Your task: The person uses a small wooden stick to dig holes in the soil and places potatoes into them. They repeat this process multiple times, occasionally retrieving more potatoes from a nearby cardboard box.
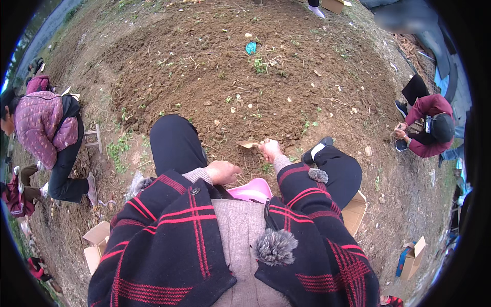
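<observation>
My right hand [271,149] is closed around the handle of a small hand tool, seemingly a trowel. Its light-coloured blade [248,144] points left and touches the loose brown soil [245,126]. Lower and to the left, my left hand [223,172] hovers over the ground with its fingers curled. Whether anything small is in its fingers cannot be made out. Between my knees, just below the hands, shows a pink plastic container [251,190], partly covered by my coat. Small weeds [266,167] grow close to the tool.
Cardboard boxes stand behind me at left [96,245], right [355,213] and far right [413,258]. A person [431,124] crouches at right; another person [46,130] bends at left near a wooden stool [93,138]. A teal scrap [251,48] lies ahead.
</observation>
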